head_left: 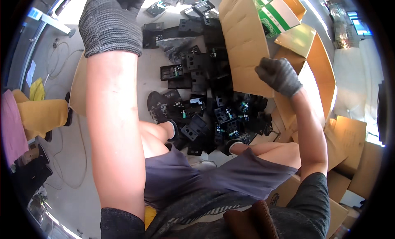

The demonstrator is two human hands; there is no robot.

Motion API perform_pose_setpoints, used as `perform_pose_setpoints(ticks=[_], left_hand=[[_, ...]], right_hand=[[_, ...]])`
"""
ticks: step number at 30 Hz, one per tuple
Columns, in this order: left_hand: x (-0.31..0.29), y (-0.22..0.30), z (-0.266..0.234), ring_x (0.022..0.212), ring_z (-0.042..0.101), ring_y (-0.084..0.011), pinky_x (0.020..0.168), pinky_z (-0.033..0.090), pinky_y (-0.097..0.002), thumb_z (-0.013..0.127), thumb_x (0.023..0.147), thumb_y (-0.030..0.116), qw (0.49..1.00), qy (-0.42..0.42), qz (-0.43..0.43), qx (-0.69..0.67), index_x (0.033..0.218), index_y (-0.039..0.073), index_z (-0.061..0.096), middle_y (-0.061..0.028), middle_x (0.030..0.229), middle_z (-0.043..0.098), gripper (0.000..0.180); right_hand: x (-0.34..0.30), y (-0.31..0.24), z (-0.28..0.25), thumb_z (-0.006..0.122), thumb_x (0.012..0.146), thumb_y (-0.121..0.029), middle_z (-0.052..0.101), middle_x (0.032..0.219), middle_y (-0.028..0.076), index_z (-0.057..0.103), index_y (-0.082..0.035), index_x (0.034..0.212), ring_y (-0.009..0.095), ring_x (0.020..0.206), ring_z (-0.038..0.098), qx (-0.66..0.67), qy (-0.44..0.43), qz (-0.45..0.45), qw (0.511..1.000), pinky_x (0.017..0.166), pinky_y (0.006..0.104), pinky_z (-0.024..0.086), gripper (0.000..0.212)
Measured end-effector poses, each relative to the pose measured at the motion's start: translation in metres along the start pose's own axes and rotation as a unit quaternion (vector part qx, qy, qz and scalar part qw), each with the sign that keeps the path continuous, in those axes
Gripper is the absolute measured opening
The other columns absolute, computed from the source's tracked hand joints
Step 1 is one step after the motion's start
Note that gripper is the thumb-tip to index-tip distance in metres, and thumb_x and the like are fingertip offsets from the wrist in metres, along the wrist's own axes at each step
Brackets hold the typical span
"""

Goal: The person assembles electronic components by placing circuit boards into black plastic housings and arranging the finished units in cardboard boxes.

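Note:
My left hand (108,27), in a grey knit glove, reaches far forward to the upper left. Its fingers merge with a dark shape at the picture's top edge, so I cannot make out their grip. My right hand (279,76), in a dark grey glove, is closed in a fist over the right edge of a tall cardboard flap (247,45); whether it grips the cardboard is hidden. Between my hands a heap of black plastic housings (199,80) covers the floor, several showing small green circuit parts. A crumpled dark plastic bag (175,47) lies among them.
Open cardboard boxes (319,66) stand at my right, with a green-and-white carton (279,17) behind. My shoes (158,107) flank the heap's near end. At the left, a person in yellow trousers (45,115) is close to a cable (84,156) on the floor.

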State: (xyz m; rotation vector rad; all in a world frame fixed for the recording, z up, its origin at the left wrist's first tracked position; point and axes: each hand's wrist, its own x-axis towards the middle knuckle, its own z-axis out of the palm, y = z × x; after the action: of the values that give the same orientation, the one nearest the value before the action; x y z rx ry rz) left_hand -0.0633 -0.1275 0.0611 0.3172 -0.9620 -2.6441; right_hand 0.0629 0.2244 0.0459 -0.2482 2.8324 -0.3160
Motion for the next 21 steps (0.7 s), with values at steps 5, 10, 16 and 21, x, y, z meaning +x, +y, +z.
perform_pose_setpoints(ticks=[5, 10, 16, 21], left_hand=[[0.013, -0.001, -0.011, 0.115, 0.061, -0.0353, 0.096, 0.058, -0.0495, 0.057, 0.102, 0.01, 0.999, 0.019, 0.006, 0.032, 0.132, -0.009, 0.047, -0.0249, 0.124, 0.058, 0.037], [0.006, -0.013, 0.0, 0.112, 0.062, -0.0359, 0.096, 0.058, -0.0506, 0.056, 0.102, 0.011, 1.0, 0.02, -0.013, 0.018, 0.129, -0.008, 0.05, -0.0243, 0.122, 0.06, 0.034], [0.049, -0.031, -0.028, 0.116, 0.065, -0.0392, 0.101, 0.055, -0.0518, 0.048, 0.104, 0.018, 0.994, -0.066, -0.052, 0.072, 0.131, -0.007, 0.054, -0.0255, 0.128, 0.064, 0.037], [-0.011, -0.046, 0.028, 0.118, 0.063, -0.0335, 0.1, 0.055, -0.0394, 0.047, 0.106, 0.02, 0.989, -0.082, -0.07, 0.102, 0.138, -0.003, 0.05, -0.0244, 0.134, 0.059, 0.04]], right_hand=[[-0.056, -0.012, -0.065, 0.069, 0.091, -0.016, 0.063, 0.069, 0.011, 0.067, 0.001, 0.087, 0.02, 0.063, 0.062, 0.105, 0.095, -0.067, 0.988, 0.062, 0.0345, 0.049, 0.018], [-0.18, 0.074, -0.206, 0.059, 0.1, -0.019, 0.07, 0.111, 0.009, 0.067, 0.005, 0.116, 0.016, 0.1, 0.065, 0.087, 0.284, -0.013, 0.955, 0.09, 0.0285, 0.051, 0.03], [-0.346, 0.174, -0.265, 0.056, 0.103, -0.022, 0.066, 0.13, 0.01, 0.062, 0.0, 0.135, 0.019, 0.116, 0.063, 0.049, 0.563, 0.198, 0.801, 0.103, 0.0324, 0.048, 0.039], [-0.437, 0.193, -0.186, 0.063, 0.096, -0.029, 0.069, 0.12, 0.005, 0.063, -0.004, 0.133, 0.022, 0.107, 0.065, 0.252, 0.667, 0.444, 0.542, 0.092, 0.0402, 0.053, 0.045]])
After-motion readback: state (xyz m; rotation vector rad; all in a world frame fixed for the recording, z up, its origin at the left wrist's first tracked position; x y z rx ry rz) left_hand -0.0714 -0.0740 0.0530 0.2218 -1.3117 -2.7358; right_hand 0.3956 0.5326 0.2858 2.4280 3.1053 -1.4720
